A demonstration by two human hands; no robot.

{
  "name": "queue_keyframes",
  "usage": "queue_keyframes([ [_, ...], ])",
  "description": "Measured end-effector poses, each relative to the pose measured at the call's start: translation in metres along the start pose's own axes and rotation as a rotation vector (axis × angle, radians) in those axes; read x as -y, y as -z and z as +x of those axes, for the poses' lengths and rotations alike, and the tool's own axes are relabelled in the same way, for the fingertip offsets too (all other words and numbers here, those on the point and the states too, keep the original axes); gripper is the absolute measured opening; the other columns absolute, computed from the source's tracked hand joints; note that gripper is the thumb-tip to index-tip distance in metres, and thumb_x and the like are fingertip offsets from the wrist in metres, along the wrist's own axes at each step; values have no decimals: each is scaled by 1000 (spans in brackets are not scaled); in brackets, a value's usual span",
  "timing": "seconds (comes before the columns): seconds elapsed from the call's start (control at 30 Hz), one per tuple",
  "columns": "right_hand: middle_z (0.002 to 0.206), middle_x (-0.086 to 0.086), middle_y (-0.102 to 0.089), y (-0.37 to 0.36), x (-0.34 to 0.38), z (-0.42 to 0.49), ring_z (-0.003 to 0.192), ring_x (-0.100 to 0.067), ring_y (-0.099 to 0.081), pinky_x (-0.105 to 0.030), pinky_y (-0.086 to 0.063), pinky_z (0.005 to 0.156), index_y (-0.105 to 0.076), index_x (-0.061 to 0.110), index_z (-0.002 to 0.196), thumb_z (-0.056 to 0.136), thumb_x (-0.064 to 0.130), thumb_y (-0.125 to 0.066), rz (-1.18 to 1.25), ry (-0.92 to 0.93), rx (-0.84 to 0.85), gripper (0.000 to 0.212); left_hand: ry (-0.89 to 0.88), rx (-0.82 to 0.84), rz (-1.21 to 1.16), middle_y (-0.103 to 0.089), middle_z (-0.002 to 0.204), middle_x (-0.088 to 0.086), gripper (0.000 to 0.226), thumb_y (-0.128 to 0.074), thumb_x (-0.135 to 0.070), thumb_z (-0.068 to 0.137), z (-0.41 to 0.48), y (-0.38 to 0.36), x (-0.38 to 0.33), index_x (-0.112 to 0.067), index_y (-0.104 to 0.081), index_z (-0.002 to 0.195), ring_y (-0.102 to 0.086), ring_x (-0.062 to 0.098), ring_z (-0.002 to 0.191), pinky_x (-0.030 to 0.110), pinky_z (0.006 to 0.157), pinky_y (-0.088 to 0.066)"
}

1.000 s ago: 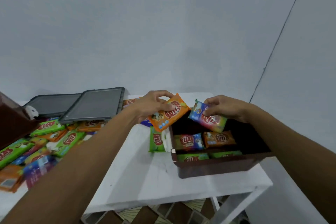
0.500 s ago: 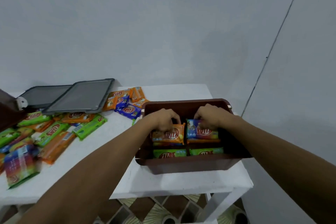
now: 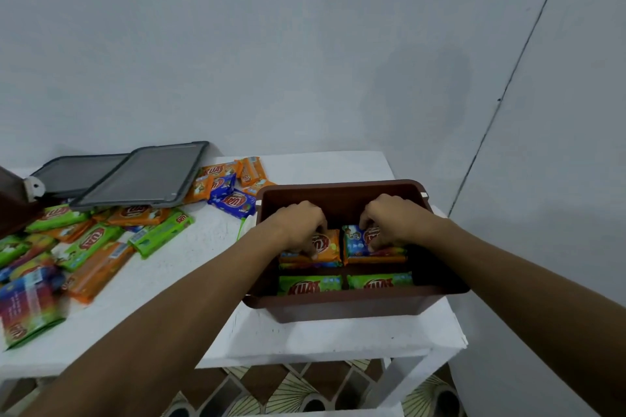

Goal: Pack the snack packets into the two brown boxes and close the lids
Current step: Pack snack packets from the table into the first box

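Note:
An open brown box (image 3: pixel 342 306) stands on the right part of the white table. Inside it, my left hand (image 3: pixel 299 223) presses an orange packet (image 3: pixel 327 244) onto a stack at the back left. My right hand (image 3: pixel 393 217) presses a blue rainbow packet (image 3: pixel 355 242) onto the neighbouring stack. Two green packets (image 3: pixel 310 284) lie in the front row of the box. Many loose packets (image 3: pixel 98 247) in green, orange and blue are scattered over the table's left half. Part of the second brown box (image 3: pixel 13 210) shows at the far left edge.
Two grey lids (image 3: pixel 142 176) lie overlapping at the back left of the white table (image 3: pixel 305 335), partly over packets. A grey wall rises right behind the table, with a corner to the right. Patterned floor tiles show beneath the table.
Both hands carried their packets down from above the box's rim into it and now hold them on the back stacks. The view has tilted down and shifted.

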State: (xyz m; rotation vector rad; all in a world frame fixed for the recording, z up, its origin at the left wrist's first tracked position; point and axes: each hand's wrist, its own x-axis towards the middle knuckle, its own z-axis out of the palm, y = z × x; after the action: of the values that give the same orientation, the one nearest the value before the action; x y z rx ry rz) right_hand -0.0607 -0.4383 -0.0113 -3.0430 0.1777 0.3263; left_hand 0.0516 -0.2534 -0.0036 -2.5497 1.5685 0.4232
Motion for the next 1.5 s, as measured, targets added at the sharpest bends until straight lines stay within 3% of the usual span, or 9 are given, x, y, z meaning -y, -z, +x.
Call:
queue_keyframes([
  [0.23,86,12,-74,23,8,2,80,0,-68,-26,-55,82,-69,19,111,82,26,-75,462,-1,17,31,-51,-171,-105,-64,119,2,35,-72,-28,85,-14,12,9,-17,-66,118,-61,17,102,35,85,-54],
  [0.47,82,6,-74,52,73,21,73,-4,-69,-25,-53,76,-70,21,103,91,27,-64,550,120,-214,15,-19,-563,-488,-64,94,-6,12,-70,-23,87,-78,16,103,-18,-69,98,-58,9,88,26,78,-46],
  [0.67,85,7,-72,67,165,61,77,-3,-65,-19,-47,67,-71,21,103,90,25,-63,488,191,-306,16,370,-379,-367,-64,117,4,33,-67,-35,88,-127,-41,198,-14,-68,114,-60,19,102,30,84,-49],
  [0.8,94,3,-67,60,220,91,89,-16,-61,-33,-50,75,-67,25,107,88,31,-62,252,151,-243,21,426,-272,-174,-49,138,8,52,-65,-37,88,-136,-80,227,-14,-54,134,-48,25,123,35,102,-43],
  [0.9,108,1,-62,42,251,109,96,-17,-56,-28,-41,70,-63,24,116,90,36,-61,133,71,-90,29,375,-321,-115,-41,145,9,59,-65,-21,88,-134,-96,232,-14,-43,142,-39,28,132,39,108,-37],
  [1.03,137,-9,-52,8,279,120,121,-27,-50,-36,-44,91,-45,15,138,96,35,-50,54,-140,60,47,226,-387,-77,-49,139,12,61,-64,1,78,-138,-96,246,-11,-49,137,-47,29,126,36,103,-39],
  [1.2,150,-28,-28,-26,309,121,134,-44,-35,-49,-39,104,-9,15,154,96,27,-42,113,-414,135,67,108,-387,-324,-45,140,8,54,-71,-25,83,-155,-105,270,-10,-55,133,-43,25,129,31,105,-34],
  [1.33,138,-15,-50,-21,310,117,119,-31,-52,-38,-45,86,-25,19,150,94,22,-48,315,-392,-81,61,180,-389,-322,-41,141,6,50,-74,-39,81,-157,-111,270,-17,-59,122,-36,29,128,37,103,-32],
  [1.5,146,-13,-35,-29,304,114,130,-35,-38,-49,-44,100,-28,19,148,83,55,-64,337,-504,-26,82,196,-447,-483,-57,115,3,34,-82,-31,73,-156,-107,274,-21,-54,90,-53,21,106,30,79,-41],
])
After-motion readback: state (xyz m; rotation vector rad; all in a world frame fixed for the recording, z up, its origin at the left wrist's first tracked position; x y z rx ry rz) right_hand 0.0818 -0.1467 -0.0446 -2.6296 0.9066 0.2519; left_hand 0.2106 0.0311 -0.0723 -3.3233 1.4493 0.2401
